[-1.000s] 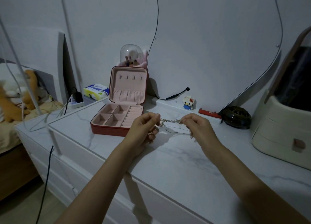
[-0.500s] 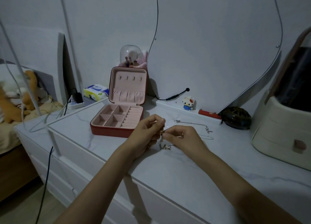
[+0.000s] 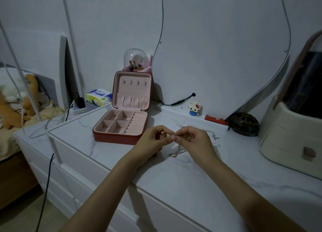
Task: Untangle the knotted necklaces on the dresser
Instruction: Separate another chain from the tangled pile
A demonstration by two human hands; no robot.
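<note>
Above the white marble dresser top (image 3: 174, 176), my left hand (image 3: 153, 141) and my right hand (image 3: 195, 141) meet fingertip to fingertip. Both pinch a tangled necklace (image 3: 176, 152) between them; a small gold piece shows at the left fingertips. A thin silver loop of the chain hangs down below the hands onto the dresser. Another thin silver chain (image 3: 213, 136) lies flat on the dresser just behind and to the right of my right hand.
An open pink jewelry box (image 3: 122, 125) stands left of my hands, lid up. Behind are a glass dome (image 3: 135, 59), a small toy figure (image 3: 194, 108), a red bar (image 3: 216, 121) and a dark round bowl (image 3: 244, 123). A cream organizer (image 3: 292, 136) stands at right.
One second ago both hands held the chains stretched apart in the air. One chain now lies on the dresser, and the hands have come together on the knot.
</note>
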